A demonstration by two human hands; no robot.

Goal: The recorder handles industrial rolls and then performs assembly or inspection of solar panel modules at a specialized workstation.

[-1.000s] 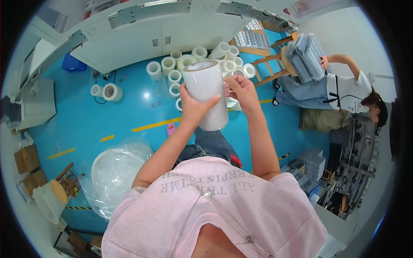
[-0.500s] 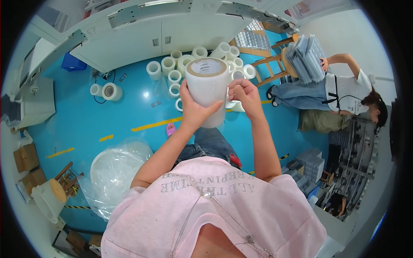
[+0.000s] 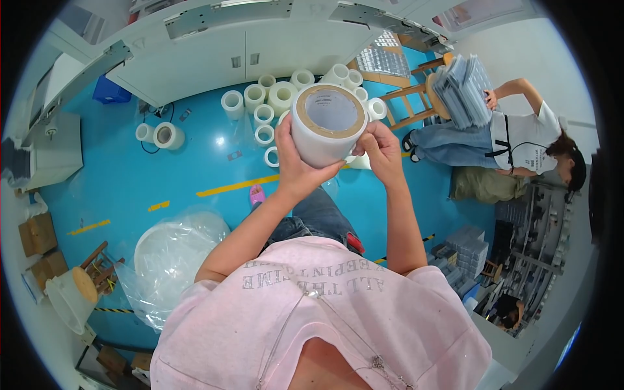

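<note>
A thick white roll of film (image 3: 317, 149) with a brown cardboard core is held up in front of me, its open end tilted toward me. My left hand (image 3: 301, 172) is wrapped round the roll's left and near side, thumb lying along the bottom. At the roll's right edge my right hand (image 3: 385, 151) is pinched closed, fingertips against the side. Whatever sits between those fingertips is too small to make out. Beyond the roll, several similar rolls (image 3: 254, 95) stand and lie on the blue floor.
White cabinets (image 3: 188, 68) line the far side. On the right a person (image 3: 520, 133) touches grey trays (image 3: 463, 88) stacked on a wooden stool (image 3: 416, 101). Clear plastic sheeting (image 3: 179, 253) covers a round white thing at my left. Two more rolls (image 3: 169, 136) lie farther left.
The roll has tipped so its open end and hollow core face me more. Both hands stay on it; the right hand has shifted slightly right and down.
</note>
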